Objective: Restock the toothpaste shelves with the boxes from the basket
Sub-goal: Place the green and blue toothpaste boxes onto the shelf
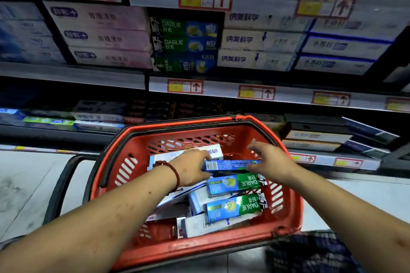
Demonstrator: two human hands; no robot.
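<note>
A red plastic basket (199, 248) sits on the floor in front of the toothpaste shelves, holding several toothpaste boxes. My left hand (193, 168), with a red bead bracelet on its wrist, grips the left end of a blue box (230, 165) lying across the top of the pile. My right hand (270, 162) is over the box's right end with its fingers spread and blurred. Two green-and-blue Darlie boxes (235, 184) lie just below it in the basket, and white boxes (199, 226) sit under them. A stack of matching Darlie boxes (184, 44) stands on the middle shelf.
Pink boxes (104, 35) fill the shelf left of the Darlie stack, white boxes (255, 40) fill the right. The lower shelf (99, 117) holds more boxes behind the basket. The basket's black handle (64, 184) hangs down to the left. Pale floor tiles surround it.
</note>
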